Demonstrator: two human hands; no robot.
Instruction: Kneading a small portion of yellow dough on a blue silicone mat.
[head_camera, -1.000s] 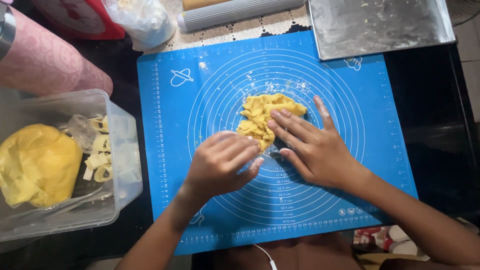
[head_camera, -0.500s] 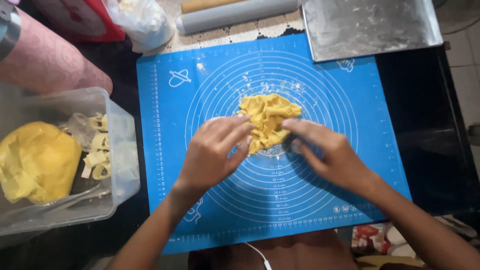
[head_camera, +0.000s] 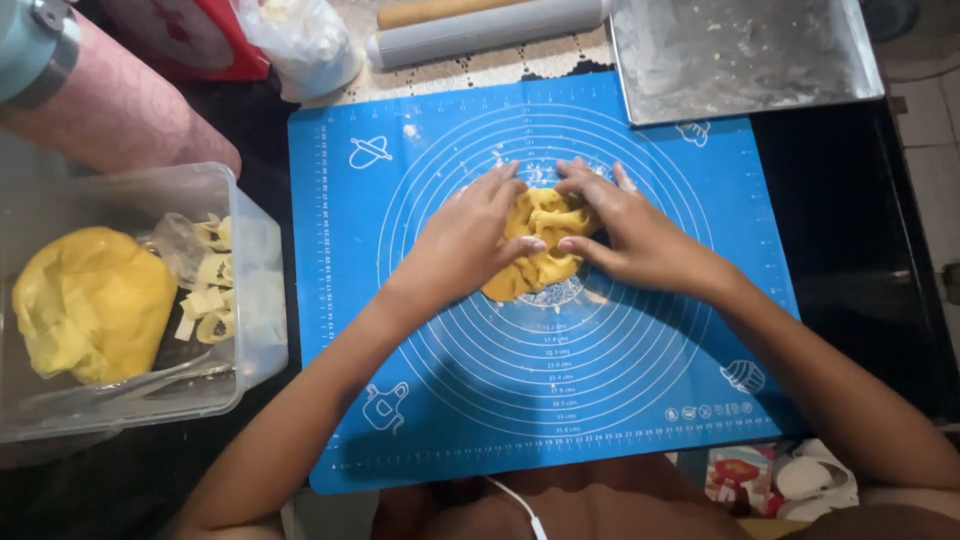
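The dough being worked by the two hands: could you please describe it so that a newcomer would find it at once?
Start at the blue mat printed with white rings. Near the rings' centre, a ragged yellow dough heap lies between the left hand and right hand, both pressing on it. Unlike the smooth wrapped yellow lump in the clear tub, it is bare and scrappy.
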